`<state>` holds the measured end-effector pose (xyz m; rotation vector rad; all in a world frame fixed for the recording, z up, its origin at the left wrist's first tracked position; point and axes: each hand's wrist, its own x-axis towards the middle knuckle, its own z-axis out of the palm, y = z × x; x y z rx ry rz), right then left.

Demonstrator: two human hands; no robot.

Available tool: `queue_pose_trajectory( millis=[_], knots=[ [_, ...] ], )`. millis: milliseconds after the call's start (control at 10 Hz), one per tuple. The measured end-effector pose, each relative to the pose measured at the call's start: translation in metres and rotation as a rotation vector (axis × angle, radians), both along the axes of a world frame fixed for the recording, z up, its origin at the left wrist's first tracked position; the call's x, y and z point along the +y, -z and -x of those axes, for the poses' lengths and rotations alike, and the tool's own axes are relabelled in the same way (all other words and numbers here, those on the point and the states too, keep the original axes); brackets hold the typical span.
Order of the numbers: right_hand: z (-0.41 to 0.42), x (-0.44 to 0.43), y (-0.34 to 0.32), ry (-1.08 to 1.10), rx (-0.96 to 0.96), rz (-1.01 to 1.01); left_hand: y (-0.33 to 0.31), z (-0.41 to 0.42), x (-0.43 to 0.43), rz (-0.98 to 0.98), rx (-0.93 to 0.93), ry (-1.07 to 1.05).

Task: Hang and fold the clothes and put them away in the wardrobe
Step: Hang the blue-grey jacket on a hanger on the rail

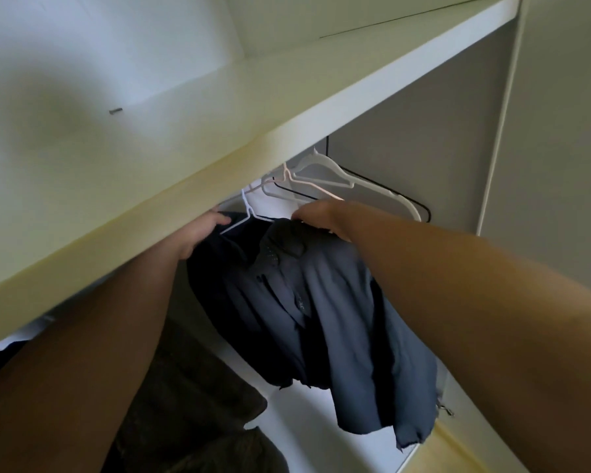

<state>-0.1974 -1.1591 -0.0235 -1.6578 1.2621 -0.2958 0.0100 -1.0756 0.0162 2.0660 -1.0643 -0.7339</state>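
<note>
A dark blue-grey shirt (325,312) hangs on a white wire hanger (249,216) inside the wardrobe, just under the shelf. My left hand (200,232) grips the shirt's left shoulder by the hanger, partly hidden by the shelf edge. On the other side, my right hand (316,216) pinches the collar and right shoulder. The rail itself is hidden behind the shelf.
The white wardrobe shelf (219,158) runs diagonally across the view above my hands. Several empty white hangers (342,180) hang to the right of the shirt. A dark brown garment (191,404) lies lower left. The wardrobe side wall (423,138) stands at the right.
</note>
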Motion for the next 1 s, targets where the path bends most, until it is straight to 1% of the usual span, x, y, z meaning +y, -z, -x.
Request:
queue_pose_trajectory(
  millis=[100, 200, 300, 400, 500, 600, 700, 800, 900, 1000],
  knots=[
    [-0.006, 0.005, -0.005, 0.031, 0.056, 0.136, -0.001, -0.001, 0.005, 0.000, 0.045, 0.043],
    [-0.007, 0.014, -0.020, 0.060, 0.146, 0.297, -0.005, -0.008, 0.010, -0.080, 0.043, 0.063],
    [-0.005, 0.021, -0.038, 0.054, 0.185, 0.452, -0.008, -0.010, 0.016, -0.136, -0.082, 0.103],
    [-0.006, 0.030, -0.046, 0.111, 0.179, 0.617, -0.009, -0.011, 0.016, -0.127, -0.207, 0.131],
    [-0.008, 0.043, -0.043, 0.202, 0.164, 0.742, -0.006, -0.019, 0.014, -0.097, -0.215, 0.078],
    [-0.008, 0.050, -0.041, 0.264, 0.165, 0.737, -0.004, -0.024, 0.015, -0.070, -0.218, 0.057],
    [-0.007, 0.053, -0.050, 0.218, 0.240, 0.681, -0.002, -0.027, 0.018, -0.055, -0.156, 0.051],
    [-0.004, 0.058, -0.063, 0.215, 0.181, 0.613, 0.001, -0.024, 0.022, -0.029, -0.243, 0.054],
    [0.000, 0.066, -0.064, 0.185, 0.230, 0.545, -0.001, -0.019, 0.026, 0.053, -0.435, 0.032],
    [0.004, 0.068, -0.048, 0.113, 0.344, 0.578, -0.002, -0.018, 0.028, 0.074, -0.422, 0.020]
  ],
)
